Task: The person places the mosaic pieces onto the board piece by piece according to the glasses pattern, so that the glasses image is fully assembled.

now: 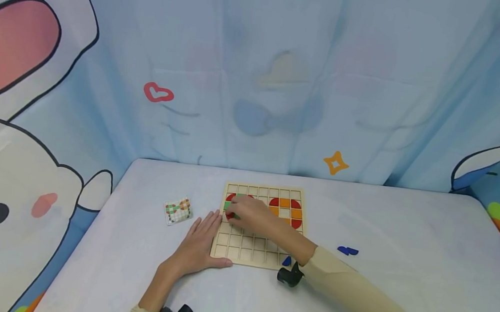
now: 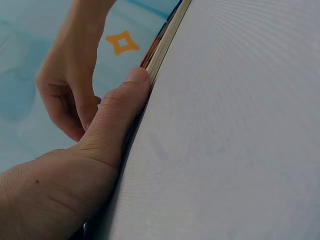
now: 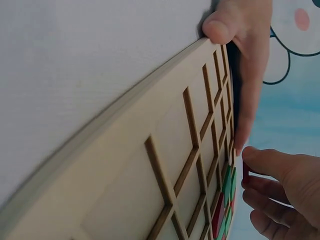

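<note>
A wooden grid board [image 1: 240, 253] lies on the table with coloured tiles in its far rows. My left hand [image 1: 196, 246] rests at the board's near left corner, fingers extended along the left side and thumb against the near edge. Over the left part of the grid, my right hand [image 1: 251, 214] pinches a small dark red tile [image 3: 245, 173] between thumb and fingers. Beneath it are green tiles [image 3: 228, 184] and red ones, partly hidden by the hand. At the right, orange tiles [image 1: 284, 202] and red tiles [image 1: 296, 224] form a ring.
A small pattern card [image 1: 178, 212] lies left of the board. One blue tile [image 1: 287, 261] sits at the board's near right corner, and a couple of blue tiles [image 1: 348, 251] lie on the table [image 1: 404, 241] to the right. A patterned curtain [image 1: 284, 79] hangs behind.
</note>
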`<state>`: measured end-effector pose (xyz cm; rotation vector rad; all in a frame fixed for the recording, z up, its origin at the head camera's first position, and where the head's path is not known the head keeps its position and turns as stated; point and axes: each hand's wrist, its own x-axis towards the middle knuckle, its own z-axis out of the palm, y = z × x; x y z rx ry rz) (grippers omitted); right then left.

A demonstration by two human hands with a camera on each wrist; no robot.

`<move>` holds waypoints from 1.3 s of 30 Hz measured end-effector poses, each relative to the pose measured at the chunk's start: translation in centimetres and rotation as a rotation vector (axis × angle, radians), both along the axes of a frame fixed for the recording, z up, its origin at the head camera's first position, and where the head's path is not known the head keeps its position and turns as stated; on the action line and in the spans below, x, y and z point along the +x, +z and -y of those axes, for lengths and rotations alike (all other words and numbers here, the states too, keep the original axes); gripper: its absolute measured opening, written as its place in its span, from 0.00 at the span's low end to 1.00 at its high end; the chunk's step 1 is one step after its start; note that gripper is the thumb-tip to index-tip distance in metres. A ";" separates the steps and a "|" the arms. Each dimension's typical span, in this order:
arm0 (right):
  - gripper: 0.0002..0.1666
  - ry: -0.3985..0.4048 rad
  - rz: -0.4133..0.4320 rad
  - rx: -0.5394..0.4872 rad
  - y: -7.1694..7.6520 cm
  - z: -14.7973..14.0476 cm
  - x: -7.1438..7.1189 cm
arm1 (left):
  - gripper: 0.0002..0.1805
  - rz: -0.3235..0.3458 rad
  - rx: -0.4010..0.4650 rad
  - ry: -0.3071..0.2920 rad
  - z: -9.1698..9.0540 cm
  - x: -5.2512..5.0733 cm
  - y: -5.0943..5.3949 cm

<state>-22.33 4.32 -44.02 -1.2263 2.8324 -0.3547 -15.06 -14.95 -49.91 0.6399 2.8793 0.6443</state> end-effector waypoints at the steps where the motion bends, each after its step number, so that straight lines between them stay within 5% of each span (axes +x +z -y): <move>1: 0.08 0.003 -0.002 0.003 -0.1 0.2 -0.1 | 0.64 0.001 -0.002 0.001 0.0 0.0 0.0; 29: 0.11 -0.017 -0.019 0.032 -0.4 1.3 -0.2 | 0.64 0.003 0.012 0.002 0.0 -0.1 -0.1; 34: 0.06 -0.015 -0.024 0.022 0.0 0.5 0.1 | 0.64 0.000 -0.001 0.001 0.0 0.0 0.0; 39: 0.14 -0.030 -0.068 -0.054 0.8 -2.2 0.8 | 0.64 -0.015 -0.009 0.004 0.0 0.0 -0.1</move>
